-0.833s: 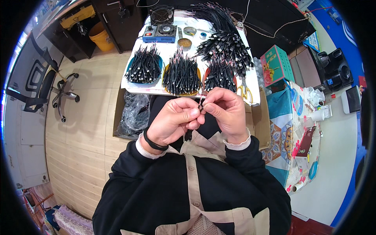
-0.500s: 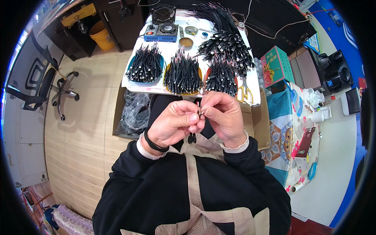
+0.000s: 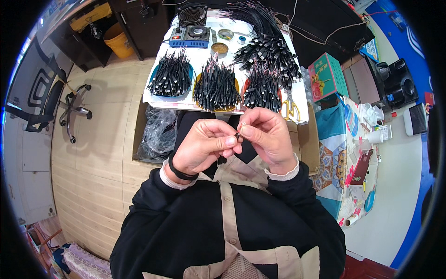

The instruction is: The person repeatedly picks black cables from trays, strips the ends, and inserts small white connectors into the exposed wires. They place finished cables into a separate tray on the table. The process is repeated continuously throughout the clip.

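Note:
Both my hands meet in front of my chest, just short of the table's near edge. My left hand [image 3: 206,144] is closed round a short black cable [image 3: 221,160], whose dark connector end shows below the fingers. With thumb and forefinger, my right hand [image 3: 267,139] pinches the cable's thin wire end; the fingers partly cover it. Closest to the hands on the white tabletop [image 3: 204,105] stand bunches of black cables with pinkish wire tips: a left bunch [image 3: 171,79], a middle bunch [image 3: 216,90] and a right bunch [image 3: 262,90], in blue, yellow and red trays.
Behind them lie a larger cable pile [image 3: 269,53], a blue heating unit [image 3: 188,43], a small fan [image 3: 193,17], a round tin [image 3: 219,49] and a spool [image 3: 241,40]. Yellow-handled scissors [image 3: 291,110] rest at the right corner. Below left is a box with plastic bags [image 3: 158,135].
The cable's connector ends below my left fingers have shifted up and left, and less of them shows. My right hand has moved very slightly; both hands keep their pinch.

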